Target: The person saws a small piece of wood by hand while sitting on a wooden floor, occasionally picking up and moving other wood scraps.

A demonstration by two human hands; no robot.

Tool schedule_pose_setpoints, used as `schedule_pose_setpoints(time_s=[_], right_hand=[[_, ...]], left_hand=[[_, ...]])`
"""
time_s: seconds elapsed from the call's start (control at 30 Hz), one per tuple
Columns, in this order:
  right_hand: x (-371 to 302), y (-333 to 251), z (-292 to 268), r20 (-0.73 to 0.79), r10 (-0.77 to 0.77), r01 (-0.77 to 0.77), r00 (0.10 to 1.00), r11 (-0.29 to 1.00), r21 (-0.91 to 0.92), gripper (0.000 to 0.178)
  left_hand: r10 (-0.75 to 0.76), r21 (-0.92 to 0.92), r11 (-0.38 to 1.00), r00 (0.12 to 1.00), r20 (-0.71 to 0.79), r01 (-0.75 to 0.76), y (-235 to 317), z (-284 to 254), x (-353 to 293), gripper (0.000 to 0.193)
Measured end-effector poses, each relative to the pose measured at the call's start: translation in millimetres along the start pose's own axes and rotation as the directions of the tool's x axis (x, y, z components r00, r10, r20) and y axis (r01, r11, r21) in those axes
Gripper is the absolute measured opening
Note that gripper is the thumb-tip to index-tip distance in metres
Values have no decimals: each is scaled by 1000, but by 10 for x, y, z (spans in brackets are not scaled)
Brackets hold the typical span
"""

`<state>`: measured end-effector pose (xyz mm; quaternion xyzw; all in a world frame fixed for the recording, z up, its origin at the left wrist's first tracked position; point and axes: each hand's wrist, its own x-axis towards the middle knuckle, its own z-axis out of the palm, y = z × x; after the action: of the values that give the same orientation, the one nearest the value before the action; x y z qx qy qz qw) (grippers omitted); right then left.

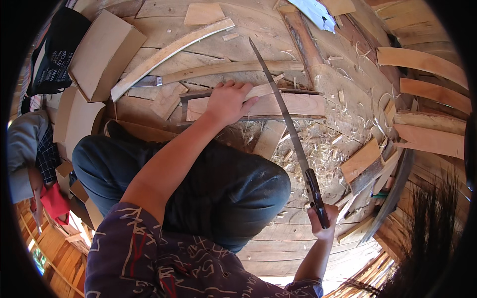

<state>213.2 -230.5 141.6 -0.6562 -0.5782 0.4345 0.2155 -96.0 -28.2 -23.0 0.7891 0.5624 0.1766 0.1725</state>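
My left hand (231, 102) presses down on a short, pale wooden strip (266, 90), fingers curled over it and thumb along its near side. Beneath the strip lies a wider wooden board (303, 105) with dark edges. My right hand (324, 222) is closed round the dark handle of a long tapering blade (288, 116). That blade slants away to the upper left and crosses above the strip's right end in this view. Whether it touches the wood, and whether its edge has teeth, I cannot tell.
Wood shavings (318, 149) litter the floor beyond my knee. A chisel-like tool (149, 82) and a curved wooden strip (174, 54) lie past my left hand. Cardboard boxes (102, 54) stand at left, near another person's sleeve (25, 144). Board offcuts (360, 161) lie right.
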Motion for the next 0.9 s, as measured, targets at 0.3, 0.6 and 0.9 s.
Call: schedule_pose_setpoints(time_s=[0.3,0.6,0.9], right_hand=[[201,-56,-50,-24,14,-13,1000,997,77,36],[170,-214,135,-43,-7,7,999,1000,-1,38],[186,-144,53,-45,52,-48,998,993,104,38]], left_hand=[[-21,-31,999,999,-35,20,-23,41,18,37],[-18,-44,999,999,-37,17,-16,20,23,40],[-9,-50,999,999,-50,6,-26,5,29,40]])
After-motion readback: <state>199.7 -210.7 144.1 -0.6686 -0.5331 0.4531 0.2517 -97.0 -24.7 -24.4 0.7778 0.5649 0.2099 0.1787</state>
